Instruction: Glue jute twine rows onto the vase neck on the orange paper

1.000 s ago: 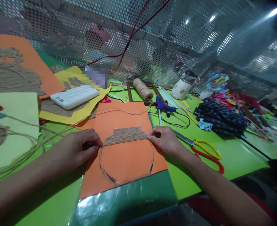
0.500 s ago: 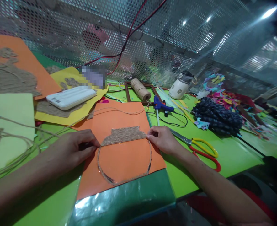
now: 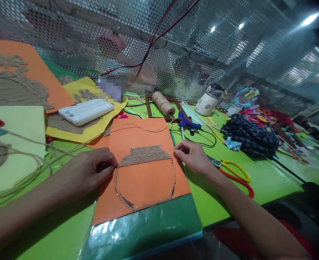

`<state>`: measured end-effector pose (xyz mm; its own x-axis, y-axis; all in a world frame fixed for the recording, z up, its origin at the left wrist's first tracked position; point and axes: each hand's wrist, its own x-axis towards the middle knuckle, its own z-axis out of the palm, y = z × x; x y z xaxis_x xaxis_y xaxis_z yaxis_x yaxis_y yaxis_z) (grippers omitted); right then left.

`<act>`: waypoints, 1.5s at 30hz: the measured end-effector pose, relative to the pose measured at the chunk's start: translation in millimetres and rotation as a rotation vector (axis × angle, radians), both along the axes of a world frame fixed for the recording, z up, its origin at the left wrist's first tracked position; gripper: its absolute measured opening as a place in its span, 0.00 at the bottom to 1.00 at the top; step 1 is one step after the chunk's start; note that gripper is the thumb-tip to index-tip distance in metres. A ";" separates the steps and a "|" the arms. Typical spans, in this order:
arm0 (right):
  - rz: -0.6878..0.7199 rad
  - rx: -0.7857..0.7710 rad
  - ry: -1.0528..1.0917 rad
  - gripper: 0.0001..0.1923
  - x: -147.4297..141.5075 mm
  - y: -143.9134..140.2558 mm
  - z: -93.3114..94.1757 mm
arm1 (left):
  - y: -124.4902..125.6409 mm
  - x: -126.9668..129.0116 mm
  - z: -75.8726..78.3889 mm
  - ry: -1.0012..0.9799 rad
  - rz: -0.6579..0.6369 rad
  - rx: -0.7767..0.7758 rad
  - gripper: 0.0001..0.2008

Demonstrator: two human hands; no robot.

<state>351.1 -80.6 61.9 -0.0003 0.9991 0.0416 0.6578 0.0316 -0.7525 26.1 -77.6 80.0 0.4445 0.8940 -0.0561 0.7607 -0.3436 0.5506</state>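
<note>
An orange sheet [image 3: 145,184] lies in front of me with a pot outline in jute twine; rows of twine [image 3: 145,155] fill its neck and shoulder. My left hand [image 3: 101,168] is closed, its fingertips pinched at the left end of the lowest row, touching the twine there. My right hand [image 3: 193,155] hovers by the sheet's right edge, thumb and fingers pressed together, slightly off the row's right end. Whatever sits between those right fingertips is too small to make out. Scissors [image 3: 236,173] with yellow and red handles lie partly behind my right hand.
Behind the sheet are a twine roll [image 3: 163,104], a blue glue gun [image 3: 188,122] and a white bottle [image 3: 206,101]. A white device [image 3: 86,111] rests on yellow paper at left, near loose twine strands [image 3: 44,159]. Dark checked cloth [image 3: 251,133] lies right.
My right hand has drawn slightly away from the row's right end and now covers more of the scissors' blades. The left hand stays at the left end; the view shifts a little.
</note>
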 end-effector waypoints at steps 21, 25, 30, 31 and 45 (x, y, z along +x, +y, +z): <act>0.586 0.505 -0.362 0.21 -4.3 -17.2 -0.5 | 9.0 -8.3 -22.9 -0.041 -0.089 0.082 0.13; 0.624 0.485 -0.452 0.18 -10.8 -21.8 1.8 | 10.3 -11.3 -30.4 -0.070 -0.083 0.115 0.12; 0.636 0.462 -0.524 0.16 -13.7 -22.0 0.1 | 10.7 -12.1 -33.0 -0.065 -0.077 0.109 0.12; 0.641 0.461 -0.528 0.16 -14.0 -21.8 -0.3 | 10.7 -11.8 -33.0 -0.067 -0.077 0.108 0.12; 0.656 0.426 -0.556 0.19 -16.2 -23.8 2.6 | 10.6 -10.6 -32.9 -0.051 -0.066 0.110 0.11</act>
